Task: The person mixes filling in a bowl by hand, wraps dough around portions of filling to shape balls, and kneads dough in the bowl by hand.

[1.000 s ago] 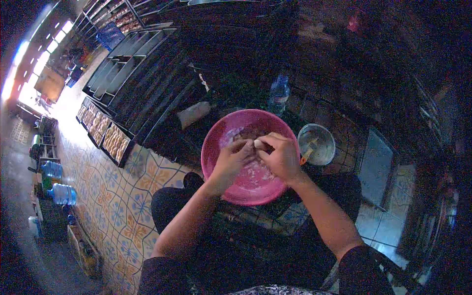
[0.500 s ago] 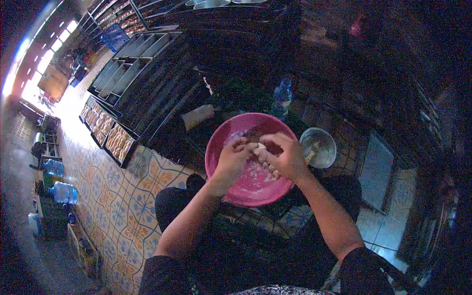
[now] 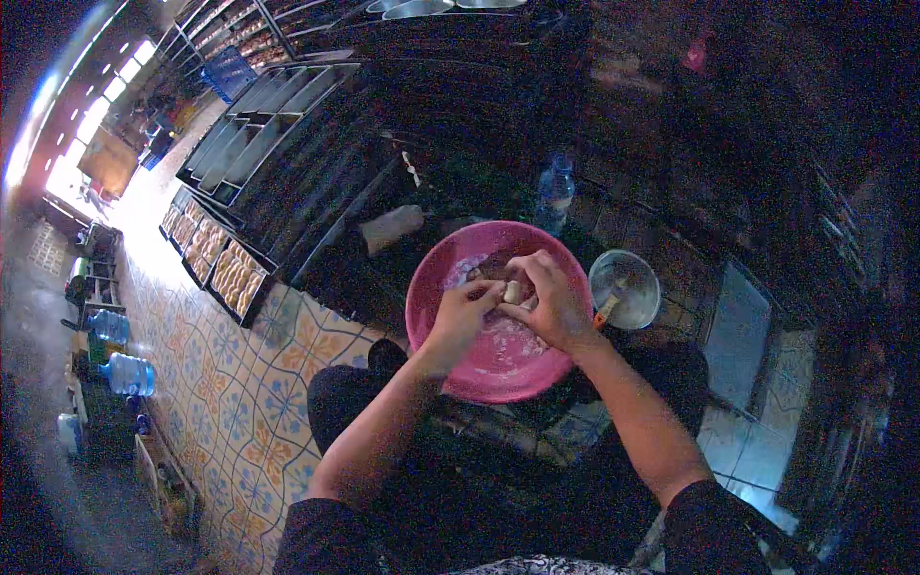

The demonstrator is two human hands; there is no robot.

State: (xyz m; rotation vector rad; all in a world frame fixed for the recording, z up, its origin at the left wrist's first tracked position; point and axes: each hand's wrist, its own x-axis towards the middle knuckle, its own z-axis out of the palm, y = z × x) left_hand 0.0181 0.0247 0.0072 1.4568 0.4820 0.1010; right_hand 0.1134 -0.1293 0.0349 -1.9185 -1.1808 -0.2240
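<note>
A pale, rounded piece of dough (image 3: 514,292) shows between my hands, above a pink basin (image 3: 422,335) dusted inside with white flour. My right hand (image 3: 554,302) curls round this dough, thumb below and fingers above. From the left, my left hand (image 3: 467,309) pinches at the dough's edge with thumb and forefinger. A darker mass (image 3: 494,266) lies in the basin behind my fingers; what it is I cannot make out. The basin sits between my knees.
Right of the basin stands a metal bowl (image 3: 644,305) with an orange-handled tool (image 3: 606,310). A plastic bottle (image 3: 555,192) stands behind. Trays of shaped dough (image 3: 235,278) lie on the tiled floor at left, beside stacked dark trays (image 3: 244,144). Water jugs (image 3: 127,374) stand far left.
The row of small dough lumps beneath my right hand no longer shows. A single rounded piece now shows between my fingers, and my right hand has turned slightly. The view has shifted a little.
</note>
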